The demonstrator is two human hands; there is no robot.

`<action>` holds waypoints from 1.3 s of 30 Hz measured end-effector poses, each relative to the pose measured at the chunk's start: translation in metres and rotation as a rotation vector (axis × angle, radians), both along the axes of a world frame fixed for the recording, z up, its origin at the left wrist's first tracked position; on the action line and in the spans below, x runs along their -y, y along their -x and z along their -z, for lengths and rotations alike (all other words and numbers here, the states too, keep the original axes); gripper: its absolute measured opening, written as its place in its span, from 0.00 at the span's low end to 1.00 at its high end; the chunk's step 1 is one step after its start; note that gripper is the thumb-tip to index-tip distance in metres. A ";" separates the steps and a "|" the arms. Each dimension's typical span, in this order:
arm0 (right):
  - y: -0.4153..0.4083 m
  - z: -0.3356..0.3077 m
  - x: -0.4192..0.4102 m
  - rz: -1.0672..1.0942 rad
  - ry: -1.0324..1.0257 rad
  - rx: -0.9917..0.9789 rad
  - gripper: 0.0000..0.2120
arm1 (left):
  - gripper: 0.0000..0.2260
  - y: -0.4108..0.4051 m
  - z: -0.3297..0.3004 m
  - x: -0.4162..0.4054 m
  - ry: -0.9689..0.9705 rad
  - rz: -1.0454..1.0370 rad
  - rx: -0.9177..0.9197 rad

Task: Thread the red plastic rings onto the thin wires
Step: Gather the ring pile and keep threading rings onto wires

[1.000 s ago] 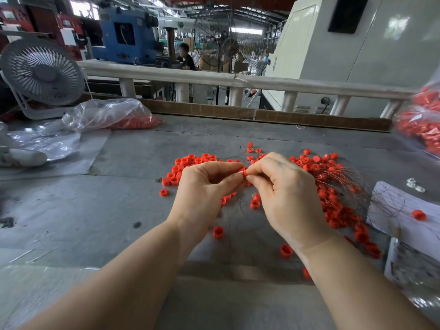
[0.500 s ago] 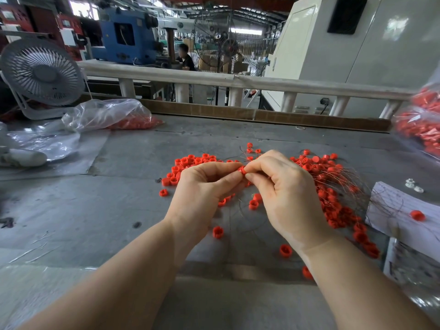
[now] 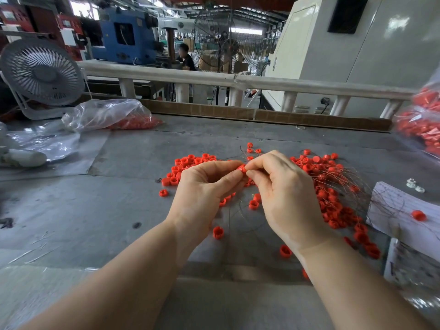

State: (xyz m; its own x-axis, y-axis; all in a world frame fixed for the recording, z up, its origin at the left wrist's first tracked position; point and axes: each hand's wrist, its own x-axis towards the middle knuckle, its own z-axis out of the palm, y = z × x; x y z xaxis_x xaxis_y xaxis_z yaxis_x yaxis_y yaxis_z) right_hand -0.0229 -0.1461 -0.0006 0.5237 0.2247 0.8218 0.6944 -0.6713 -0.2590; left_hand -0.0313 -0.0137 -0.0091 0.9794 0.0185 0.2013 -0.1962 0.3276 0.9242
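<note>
A small red plastic ring (image 3: 242, 168) is held above the table between both hands. My left hand (image 3: 204, 194) pinches it from the left with thumb and forefinger. My right hand (image 3: 283, 194) pinches it from the right, fingers curled; whether a wire sits in those fingers I cannot tell. Loose red rings (image 3: 190, 161) lie behind the left hand. A bigger heap of rings tangled with thin wires (image 3: 333, 186) spreads to the right. Single rings (image 3: 217, 232) lie scattered near my wrists.
A clear bag of red rings (image 3: 112, 116) lies back left beside a white fan (image 3: 41, 72). Another bag of rings (image 3: 421, 125) hangs at the right edge. White paper (image 3: 400, 210) with one ring lies right. A cardboard strip (image 3: 262, 114) borders the table's far edge.
Both hands stay together on the ring and have risen slightly away from me; the ring now shows more between the fingertips.
</note>
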 end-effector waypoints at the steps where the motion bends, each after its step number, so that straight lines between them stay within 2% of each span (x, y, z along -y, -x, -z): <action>1: 0.000 0.000 0.000 0.004 0.005 0.001 0.03 | 0.10 0.000 0.000 0.000 0.005 0.002 0.001; 14: 0.004 -0.003 -0.001 0.039 0.137 0.031 0.03 | 0.07 0.000 0.003 0.003 0.068 -0.004 -0.070; 25: 0.001 -0.003 0.001 -0.036 -0.059 -0.073 0.02 | 0.08 0.001 -0.003 0.003 0.116 0.075 -0.058; 33: 0.003 -0.003 0.000 -0.086 -0.170 -0.156 0.03 | 0.14 0.007 -0.006 0.002 -0.030 -0.026 -0.055; 39: 0.004 -0.004 -0.002 -0.077 -0.169 -0.189 0.03 | 0.09 0.008 -0.005 0.002 -0.060 -0.052 -0.086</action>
